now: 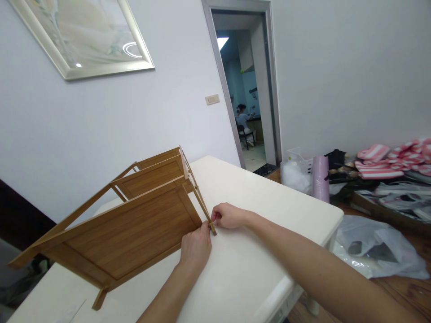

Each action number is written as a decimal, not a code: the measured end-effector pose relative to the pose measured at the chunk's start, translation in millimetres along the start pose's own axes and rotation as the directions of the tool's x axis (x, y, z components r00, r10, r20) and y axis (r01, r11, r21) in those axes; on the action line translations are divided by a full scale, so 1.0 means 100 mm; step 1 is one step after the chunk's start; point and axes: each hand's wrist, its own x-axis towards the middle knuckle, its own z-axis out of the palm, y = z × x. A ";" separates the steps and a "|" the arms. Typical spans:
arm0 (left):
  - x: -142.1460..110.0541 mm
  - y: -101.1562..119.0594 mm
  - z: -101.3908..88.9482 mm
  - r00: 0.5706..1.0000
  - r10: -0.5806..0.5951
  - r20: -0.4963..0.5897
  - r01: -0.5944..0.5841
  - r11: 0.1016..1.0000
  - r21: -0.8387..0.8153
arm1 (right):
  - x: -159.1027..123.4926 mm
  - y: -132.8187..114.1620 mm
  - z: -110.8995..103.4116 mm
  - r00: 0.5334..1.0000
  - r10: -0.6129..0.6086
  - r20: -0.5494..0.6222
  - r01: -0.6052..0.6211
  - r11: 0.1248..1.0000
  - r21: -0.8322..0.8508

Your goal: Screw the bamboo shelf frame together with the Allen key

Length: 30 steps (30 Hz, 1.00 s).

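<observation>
On the table [249, 269] is a wooden rack [144, 233], 3 panels showing. Above the table's near part, the left hand [197, 244] grasps the rack at a corner; the right hand [227, 216] is just beside it, fingers curled, whether pinching anything I cannot tell. Right of the table: a bag [384, 251] and 1 lilac roll [320, 179].

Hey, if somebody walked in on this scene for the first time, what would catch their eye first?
Probably the big brown wooden rack with its panels, left of centre on the white table, with the left hand and right hand close together at its right end. Next, perhaps, the pink-and-white striped cloth heaped at the far right, and the framed picture on the wall, upper left.
</observation>
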 end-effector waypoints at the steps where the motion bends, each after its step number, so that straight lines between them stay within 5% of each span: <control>1: 0.00 0.00 0.00 1.000 0.002 -0.003 -0.002 1.000 0.000 | 0.00 0.00 0.00 1.000 -0.004 0.004 0.003 1.000 0.005; 30: -0.01 -0.02 0.04 0.997 0.028 -0.072 -0.028 1.000 0.001 | 0.00 0.01 -0.01 1.000 0.003 0.023 -0.003 1.000 -0.018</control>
